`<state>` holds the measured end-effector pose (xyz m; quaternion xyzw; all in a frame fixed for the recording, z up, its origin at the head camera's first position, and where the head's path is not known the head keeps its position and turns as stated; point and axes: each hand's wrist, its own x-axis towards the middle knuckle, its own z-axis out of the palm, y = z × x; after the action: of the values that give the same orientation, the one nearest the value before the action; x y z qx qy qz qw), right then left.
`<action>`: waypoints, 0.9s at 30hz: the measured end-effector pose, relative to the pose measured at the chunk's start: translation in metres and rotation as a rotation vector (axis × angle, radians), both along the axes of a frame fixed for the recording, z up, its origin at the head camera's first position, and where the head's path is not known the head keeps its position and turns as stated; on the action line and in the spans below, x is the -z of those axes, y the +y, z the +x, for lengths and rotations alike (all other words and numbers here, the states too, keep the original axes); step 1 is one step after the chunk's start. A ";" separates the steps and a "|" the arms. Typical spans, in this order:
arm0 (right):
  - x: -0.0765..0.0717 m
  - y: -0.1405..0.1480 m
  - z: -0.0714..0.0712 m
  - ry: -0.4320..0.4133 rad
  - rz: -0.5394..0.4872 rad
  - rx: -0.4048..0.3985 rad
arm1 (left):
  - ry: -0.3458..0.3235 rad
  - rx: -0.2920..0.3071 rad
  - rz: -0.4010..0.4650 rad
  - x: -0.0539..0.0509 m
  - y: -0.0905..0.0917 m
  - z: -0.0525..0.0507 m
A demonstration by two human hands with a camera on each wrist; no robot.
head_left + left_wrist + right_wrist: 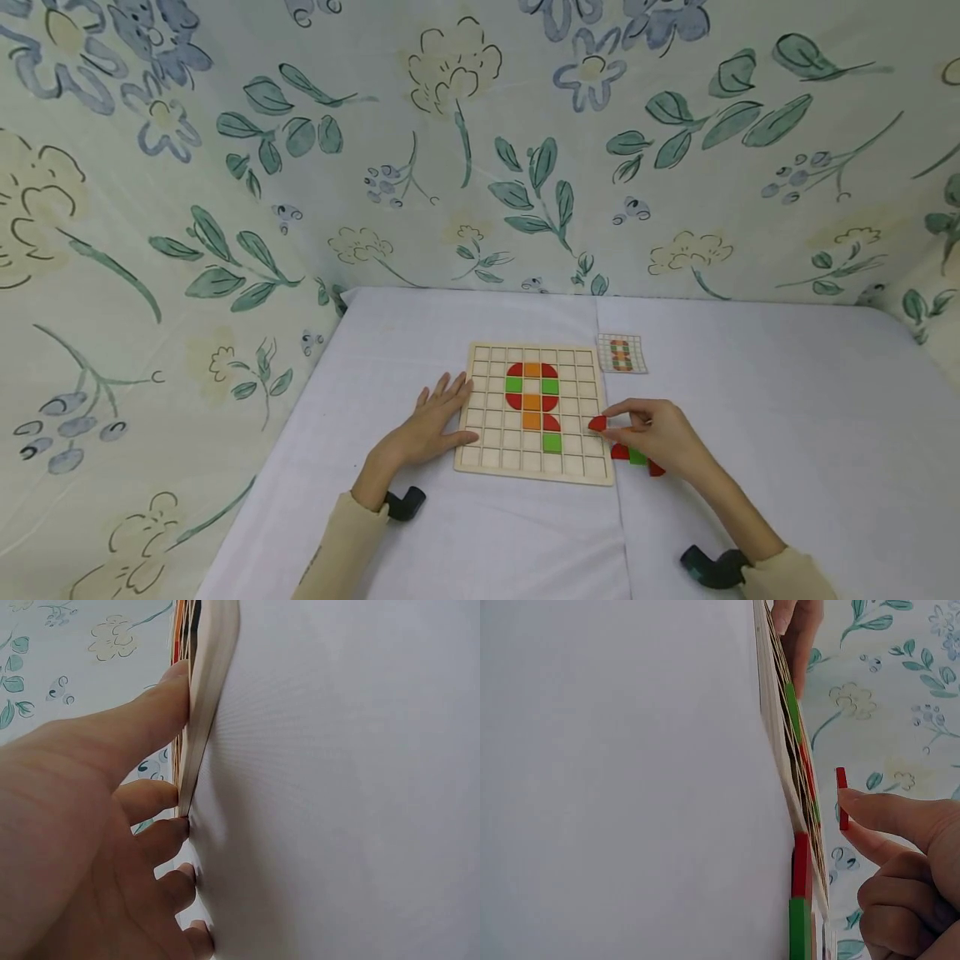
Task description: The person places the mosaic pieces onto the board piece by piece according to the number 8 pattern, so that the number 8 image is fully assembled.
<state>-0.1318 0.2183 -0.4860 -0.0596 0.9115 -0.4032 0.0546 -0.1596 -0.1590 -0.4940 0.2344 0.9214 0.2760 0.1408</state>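
Observation:
A square wooden grid board [495,458] lies on the white-covered table, with red, orange and green tiles set in its middle cells. My left hand [429,425] rests on the board's left edge, fingers spread; in the left wrist view the thumb [142,720] touches the rim. Between thumb and fingers, my right hand [663,433] pinches a red tile with a rounded side [597,423], held above the board's right edge. The right wrist view shows this red tile [843,799] edge-on, apart from the board.
Loose red and green tiles [637,457] lie by the board's lower right edge, partly under the right hand. A small pattern card [622,354] lies off the board's upper right corner. Floral cloth [450,167] hangs behind the table [750,367].

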 end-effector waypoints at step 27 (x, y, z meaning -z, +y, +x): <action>0.004 -0.110 -0.023 -0.006 -0.070 -0.103 | -0.021 0.011 0.009 -0.001 -0.001 -0.001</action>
<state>-0.1547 0.1085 -0.4902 -0.1070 0.8925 -0.4316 0.0758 -0.1605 -0.1598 -0.4928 0.2370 0.9174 0.2818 0.1509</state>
